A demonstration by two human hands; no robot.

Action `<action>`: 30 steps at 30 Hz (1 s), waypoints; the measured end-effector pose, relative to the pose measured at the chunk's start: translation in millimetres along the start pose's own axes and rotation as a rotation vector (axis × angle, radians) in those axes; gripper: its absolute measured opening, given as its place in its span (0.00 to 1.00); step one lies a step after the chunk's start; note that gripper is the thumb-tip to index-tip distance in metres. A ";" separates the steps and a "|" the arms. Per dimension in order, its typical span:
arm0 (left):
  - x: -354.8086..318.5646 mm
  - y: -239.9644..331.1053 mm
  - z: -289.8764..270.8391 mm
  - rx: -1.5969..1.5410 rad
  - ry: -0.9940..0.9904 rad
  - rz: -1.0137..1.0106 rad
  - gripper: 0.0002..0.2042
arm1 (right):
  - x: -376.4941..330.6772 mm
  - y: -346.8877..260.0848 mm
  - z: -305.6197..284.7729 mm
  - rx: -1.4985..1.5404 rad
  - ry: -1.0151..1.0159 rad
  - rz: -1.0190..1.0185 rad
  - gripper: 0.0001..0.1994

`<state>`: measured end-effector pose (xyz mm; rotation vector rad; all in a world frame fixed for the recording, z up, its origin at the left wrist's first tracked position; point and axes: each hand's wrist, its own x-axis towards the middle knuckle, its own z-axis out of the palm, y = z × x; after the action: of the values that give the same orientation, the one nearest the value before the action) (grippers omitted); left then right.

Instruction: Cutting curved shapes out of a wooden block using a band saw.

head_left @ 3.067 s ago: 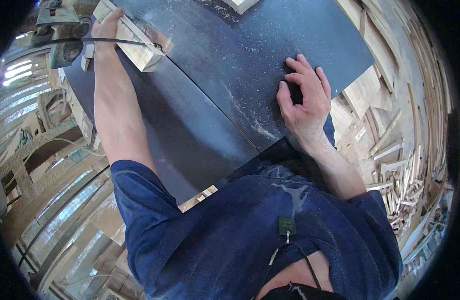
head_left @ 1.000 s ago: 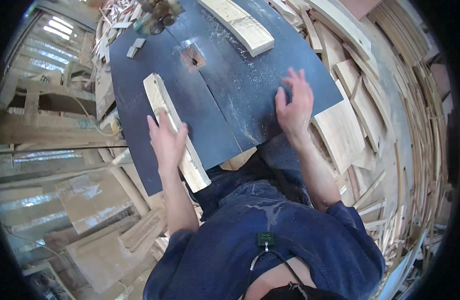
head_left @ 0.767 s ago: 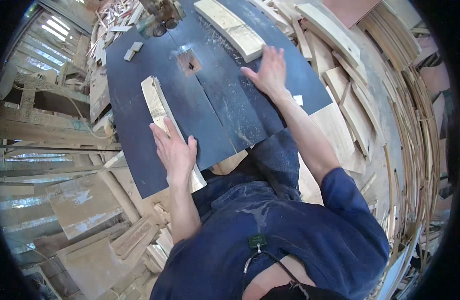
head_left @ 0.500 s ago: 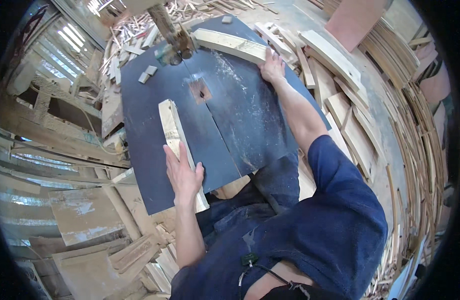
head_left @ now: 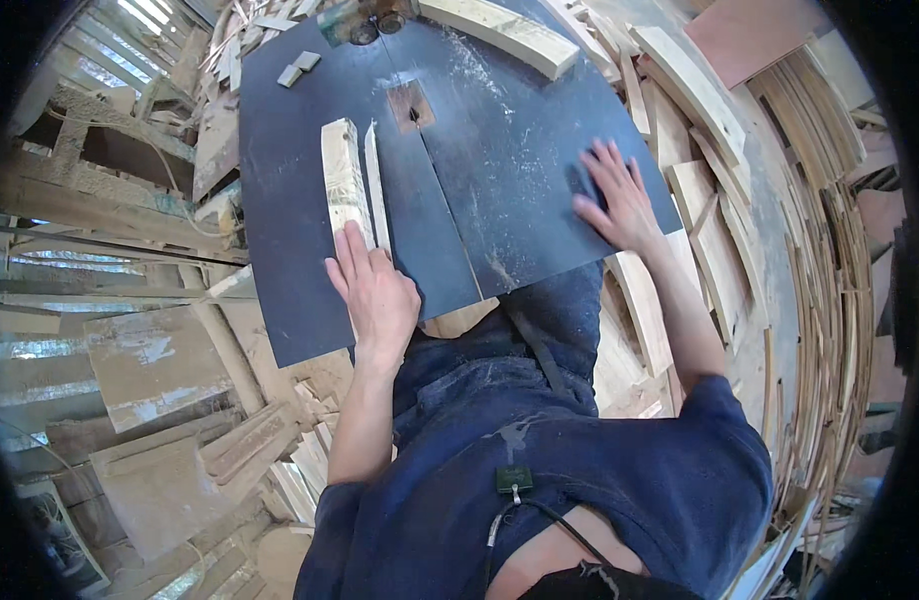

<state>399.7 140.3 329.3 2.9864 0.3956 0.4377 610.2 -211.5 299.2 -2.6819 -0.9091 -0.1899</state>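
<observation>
A pale wooden block (head_left: 342, 180) lies lengthwise on the dark saw table (head_left: 280, 220), with a thin cut strip (head_left: 376, 185) right beside it. My left hand (head_left: 375, 292) lies flat over the near ends of both and presses them down. A brown insert with the blade slot (head_left: 412, 105) sits just beyond the strip's far end. My right hand (head_left: 615, 195) rests palm down with fingers spread on the table near its right edge, holding nothing.
A thick plank (head_left: 505, 32) lies across the table's far end, with two small grey blocks (head_left: 298, 68) at the far left. Stacks of wooden boards and slats (head_left: 700, 110) crowd the right side, and offcuts (head_left: 250, 450) pile up at lower left.
My right hand has drawn back from the far plank to the table's right edge. My left hand stays on the block and strip.
</observation>
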 end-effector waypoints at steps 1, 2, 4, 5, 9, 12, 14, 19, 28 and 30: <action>-0.4 0.1 -0.2 -0.040 0.013 -0.032 0.19 | -27.6 2.7 -6.8 -0.086 -0.002 0.030 0.33; 1.2 7.1 -8.7 -0.070 0.095 -0.010 0.13 | -51.5 13.8 -12.1 -0.172 -0.004 0.061 0.32; -0.2 12.4 -34.2 -0.335 0.131 0.018 0.13 | -88.9 67.4 -8.3 -0.047 0.149 0.359 0.30; -2.6 16.8 -47.2 -0.621 0.084 -0.086 0.13 | -124.8 108.2 -6.0 -0.050 0.135 0.544 0.30; -16.0 -55.1 -94.4 -0.990 -0.589 0.002 0.14 | -247.6 165.4 11.7 -0.172 0.368 1.068 0.30; 22.4 -161.9 -78.8 -1.087 -0.334 -0.277 0.17 | -249.3 135.3 18.6 0.039 0.276 1.060 0.32; 98.9 -161.3 -132.2 -1.481 -0.074 -0.197 0.27 | -206.9 78.2 -2.8 0.077 0.280 1.033 0.34; 120.6 -77.6 -117.4 -0.445 -0.037 -0.323 0.30 | -140.2 -30.9 -3.6 0.171 0.593 0.828 0.31; 47.0 -64.5 -20.6 -0.198 -0.289 -0.079 0.26 | -92.0 -180.7 9.9 0.505 0.365 0.222 0.23; 46.2 -82.7 -22.3 -0.216 -0.289 0.073 0.30 | -82.3 -185.7 22.7 0.483 0.310 0.156 0.24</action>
<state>416.0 233.6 352.0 2.7995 0.1983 0.0452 432.2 -111.1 304.3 -2.1835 -0.5605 -0.2985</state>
